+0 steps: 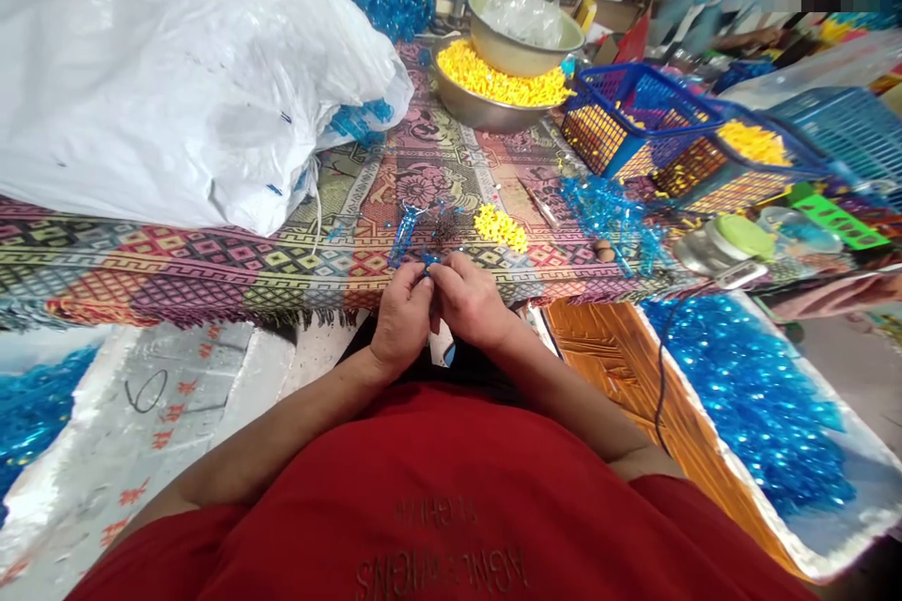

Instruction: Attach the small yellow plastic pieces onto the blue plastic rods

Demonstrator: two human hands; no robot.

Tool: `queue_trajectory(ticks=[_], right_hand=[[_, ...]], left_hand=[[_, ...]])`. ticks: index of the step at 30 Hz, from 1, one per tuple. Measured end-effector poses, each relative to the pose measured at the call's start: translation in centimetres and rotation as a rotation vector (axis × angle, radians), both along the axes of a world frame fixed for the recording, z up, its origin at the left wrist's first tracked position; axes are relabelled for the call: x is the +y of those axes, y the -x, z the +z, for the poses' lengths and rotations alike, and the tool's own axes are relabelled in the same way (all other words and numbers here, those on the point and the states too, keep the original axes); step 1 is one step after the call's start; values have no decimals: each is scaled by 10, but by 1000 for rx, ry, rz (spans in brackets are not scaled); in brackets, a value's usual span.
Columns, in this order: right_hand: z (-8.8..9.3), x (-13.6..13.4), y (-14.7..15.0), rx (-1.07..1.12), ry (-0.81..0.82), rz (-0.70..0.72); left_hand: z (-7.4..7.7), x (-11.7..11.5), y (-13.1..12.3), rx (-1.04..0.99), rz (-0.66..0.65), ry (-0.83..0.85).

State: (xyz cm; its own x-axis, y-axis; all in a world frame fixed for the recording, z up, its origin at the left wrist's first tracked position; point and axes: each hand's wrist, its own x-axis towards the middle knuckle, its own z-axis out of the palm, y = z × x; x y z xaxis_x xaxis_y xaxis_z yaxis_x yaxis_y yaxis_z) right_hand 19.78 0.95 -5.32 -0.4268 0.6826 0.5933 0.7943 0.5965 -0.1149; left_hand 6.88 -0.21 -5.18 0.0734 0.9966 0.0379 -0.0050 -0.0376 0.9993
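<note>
As work is being carried out at a table under a patterned cloth (211,272), a large white plastic sack (176,84) is being left on its far side, and a heap of blue plastic strands (754,394) is being held in a white-lined tray beside it at the right. A metal bowl (469,111) of yellow pieces (493,75) is being kept heaped, so a large stock is judged to remain; more yellow pieces are being held in blue baskets (634,103). On the cloth, a small yellow cluster (500,227) and a loose blue bundle (610,221) are being left just beyond the hands. The left hand (401,319) and right hand (469,300) are being brought together at the table edge, with their fingers (441,270) clenched on a small blue piece (427,257), whose exact form is being hidden by them.
</note>
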Motion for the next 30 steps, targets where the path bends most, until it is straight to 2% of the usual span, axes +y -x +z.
queue_trajectory(ticks=[4, 7, 10, 14, 17, 19, 20, 25, 27, 30], right_hand=[[7, -5, -11, 275, 101, 112], [8, -8, -16, 437, 132, 118], [6, -7, -26, 462, 148, 58], [8, 14, -70, 317, 101, -123], [18, 41, -120, 128, 76, -454], [23, 59, -147, -58, 133, -665], [25, 68, -157, -150, 168, -724], [19, 96, -168, -411, 364, -778], [16, 99, -169, -428, 429, -778], [16, 98, -180, -398, 401, -847]], left_hand=[[0, 3, 2, -418, -272, 214], [0, 6, 2, -549, -339, 272], [2, 7, 2, -583, -362, 314], [10, 5, 8, -594, -348, 362], [16, 4, 17, -588, -304, 379], [19, 3, 21, -580, -276, 383], [20, 3, 23, -576, -268, 384], [22, 0, 26, -561, -260, 392], [21, 0, 27, -550, -259, 393], [20, 1, 30, -531, -262, 386]])
